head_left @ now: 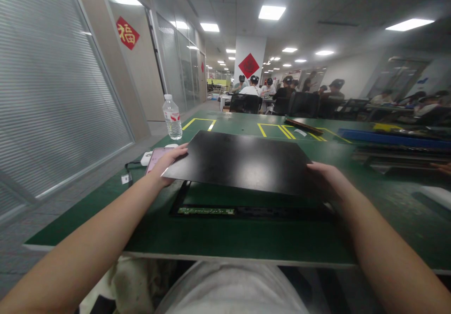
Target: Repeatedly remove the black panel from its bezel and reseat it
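A flat black panel is held tilted above the table, gripped at both side edges. At its left edge my left hand is closed, fingers partly hidden beneath. My right hand grips the opposite edge, its fingers mostly out of sight behind and under the panel. Below the panel a thin black rectangular frame lies on the green table. Along the frame's near side runs a green circuit board strip. The panel covers much of the frame's far part.
Beyond my left hand are a phone, a white adapter with a cable and a water bottle. Dark strips and a long blue piece lie at the right. Several people sit in the background.
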`<state>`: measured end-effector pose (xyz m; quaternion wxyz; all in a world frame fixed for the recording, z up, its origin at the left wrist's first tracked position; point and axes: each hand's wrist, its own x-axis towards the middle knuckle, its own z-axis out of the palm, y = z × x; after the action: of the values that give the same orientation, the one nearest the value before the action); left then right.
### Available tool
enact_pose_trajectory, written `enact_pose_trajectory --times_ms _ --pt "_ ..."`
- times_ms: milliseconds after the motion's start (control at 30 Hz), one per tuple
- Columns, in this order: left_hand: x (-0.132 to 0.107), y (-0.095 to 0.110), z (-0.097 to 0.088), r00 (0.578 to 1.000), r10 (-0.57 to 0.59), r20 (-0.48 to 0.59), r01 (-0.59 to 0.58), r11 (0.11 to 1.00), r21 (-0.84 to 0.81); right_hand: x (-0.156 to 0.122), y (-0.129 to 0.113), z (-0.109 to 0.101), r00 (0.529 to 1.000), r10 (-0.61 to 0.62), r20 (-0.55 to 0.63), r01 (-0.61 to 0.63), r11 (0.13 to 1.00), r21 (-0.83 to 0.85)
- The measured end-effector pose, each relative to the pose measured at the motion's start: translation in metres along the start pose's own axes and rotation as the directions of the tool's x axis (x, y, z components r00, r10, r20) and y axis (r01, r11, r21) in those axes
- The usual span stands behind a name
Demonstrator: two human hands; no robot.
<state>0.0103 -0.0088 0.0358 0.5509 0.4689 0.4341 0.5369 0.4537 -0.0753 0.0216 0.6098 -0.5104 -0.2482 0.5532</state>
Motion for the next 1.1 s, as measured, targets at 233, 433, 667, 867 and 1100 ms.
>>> enact_pose_trajectory --times_ms 233,433,667,867,1100 --pt "0.003 0.002 -0.005 0.998 0.058 -0.029 -0.061 0.993 -0.103 0.018 0.001 -0.017 0.969 0.068 0.238 -0.009 0.970 -0.242" --pt "0.000 0.003 -0.001 0.995 0.072 -0.066 -0.080 0.988 -0.129 0.013 -0.004 -0.014 0.999 -0.032 0.032 0.041 0.928 -0.371" --pt "-0.001 -0.002 0.000 0.984 0.158 -0.084 -0.161 0.986 -0.039 0.013 -0.004 -0.015 0.986 -0.148 -0.076 0.089 0.854 -0.512" --pt "-0.001 -0.006 -0.001 0.998 0.056 -0.037 -0.056 0.998 -0.014 0.023 0.001 -0.017 0.972 -0.205 -0.116 0.100 0.805 -0.584" --pt "0.001 -0.011 -0.002 1.000 0.006 -0.007 -0.006 1.000 -0.011 0.022 0.005 -0.012 0.954 -0.258 -0.155 0.094 0.746 -0.660"
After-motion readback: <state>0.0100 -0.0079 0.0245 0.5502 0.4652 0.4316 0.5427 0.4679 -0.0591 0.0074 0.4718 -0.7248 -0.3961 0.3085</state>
